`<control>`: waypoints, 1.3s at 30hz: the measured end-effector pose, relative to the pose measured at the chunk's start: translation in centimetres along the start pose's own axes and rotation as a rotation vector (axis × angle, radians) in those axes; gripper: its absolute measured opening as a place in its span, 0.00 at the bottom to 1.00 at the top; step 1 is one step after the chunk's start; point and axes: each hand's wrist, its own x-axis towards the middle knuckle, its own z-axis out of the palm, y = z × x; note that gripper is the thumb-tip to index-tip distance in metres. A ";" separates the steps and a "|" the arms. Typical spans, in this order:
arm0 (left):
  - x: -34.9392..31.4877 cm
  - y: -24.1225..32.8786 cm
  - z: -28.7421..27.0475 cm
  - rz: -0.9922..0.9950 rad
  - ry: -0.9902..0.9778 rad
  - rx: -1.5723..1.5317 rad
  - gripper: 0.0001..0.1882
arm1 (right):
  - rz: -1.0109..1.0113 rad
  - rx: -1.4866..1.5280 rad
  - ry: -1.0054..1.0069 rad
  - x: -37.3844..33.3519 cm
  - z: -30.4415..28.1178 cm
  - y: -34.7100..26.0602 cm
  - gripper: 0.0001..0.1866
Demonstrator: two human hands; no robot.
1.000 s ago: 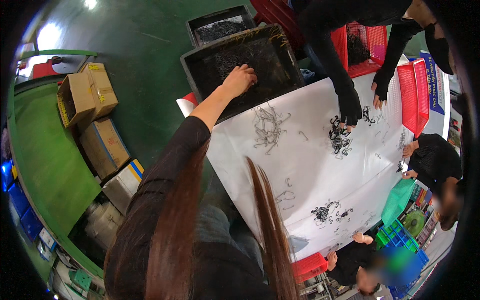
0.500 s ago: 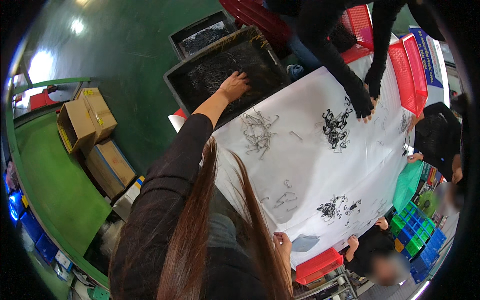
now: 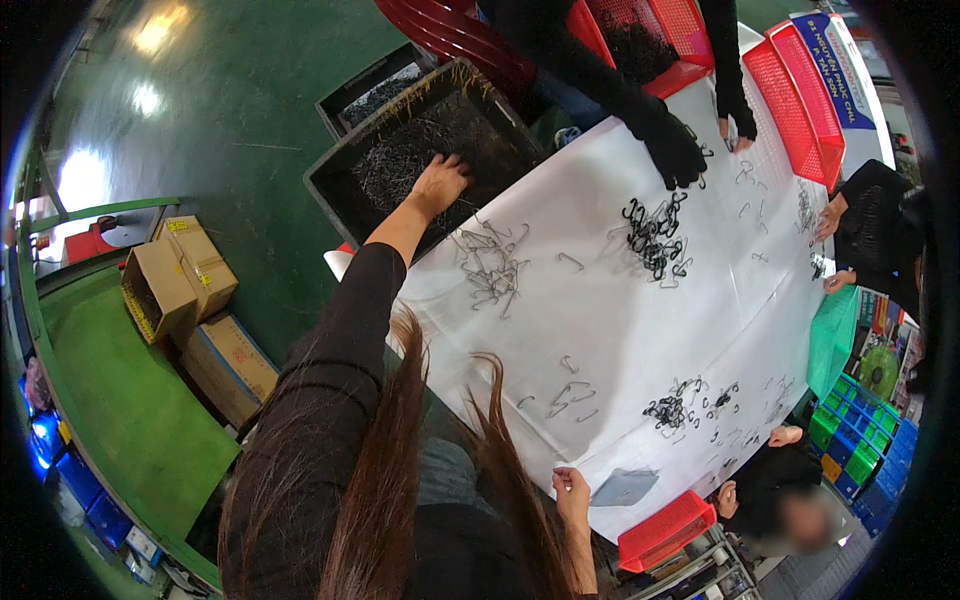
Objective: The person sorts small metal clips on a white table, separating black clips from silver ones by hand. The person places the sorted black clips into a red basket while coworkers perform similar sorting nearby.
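Observation:
My left hand (image 3: 438, 187) reaches over the black crate (image 3: 330, 205), which has many thin wire pieces (image 3: 395, 172) in it. Its fingers are bent a little and apart, with nothing visible in them. Down at the near edge of the white-covered table (image 3: 620, 340), my right hand (image 3: 573, 492) has thumb and fingers pinched together; what they hold, if anything, is too small to tell. Beside the crate lies a loose pile of silver wire hooks (image 3: 490, 268). A few more silver hooks (image 3: 572, 397) lie between my arms.
Black hooks lie in a far pile (image 3: 655, 238) and a near pile (image 3: 672, 405). A co-worker's black-sleeved hand (image 3: 675, 155) is beside the far one. Red baskets (image 3: 795, 105), another red basket (image 3: 668, 532) and a grey plastic bag (image 3: 625, 487) edge the table. Cardboard boxes (image 3: 185, 265) stand left.
The whole view has shifted slightly. My left hand stays over the crate and my right hand at the table edge. The co-worker's sleeved hand has moved left, closer to the far black pile.

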 end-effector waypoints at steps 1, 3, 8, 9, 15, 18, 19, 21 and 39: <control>-0.1 -0.1 -0.2 -0.030 0.046 -0.036 0.13 | -0.015 0.023 -0.002 0.1 0.1 0.0 0.07; -0.3 -0.8 -0.9 -0.096 0.138 -0.100 0.12 | -0.023 0.004 -0.007 0.3 0.3 -0.1 0.07; -2.5 -3.3 -3.2 -0.405 0.145 -0.704 0.11 | -0.138 0.033 -0.002 0.8 0.5 -0.4 0.07; -2.8 -3.7 -3.9 -0.460 0.154 -0.793 0.11 | -0.103 0.066 -0.015 0.8 0.6 -0.4 0.07; -5.5 -1.1 -10.8 -0.530 0.170 -1.347 0.11 | -0.082 0.065 0.022 -0.3 -0.9 -1.8 0.08; -8.7 7.0 -15.3 -0.319 0.208 -1.261 0.12 | -0.167 0.118 0.111 -0.5 -2.4 -4.5 0.09; -10.1 11.0 -16.5 -0.213 0.162 -1.285 0.13 | -0.165 0.205 0.114 -0.5 -3.0 -5.5 0.10; -13.9 20.1 -18.1 -0.031 -0.001 -1.305 0.16 | -0.258 0.545 0.133 -0.5 -3.7 -7.3 0.13; -14.4 42.3 -4.9 0.429 0.209 -0.213 0.28 | -0.147 0.578 0.460 -7.8 -9.7 11.7 0.06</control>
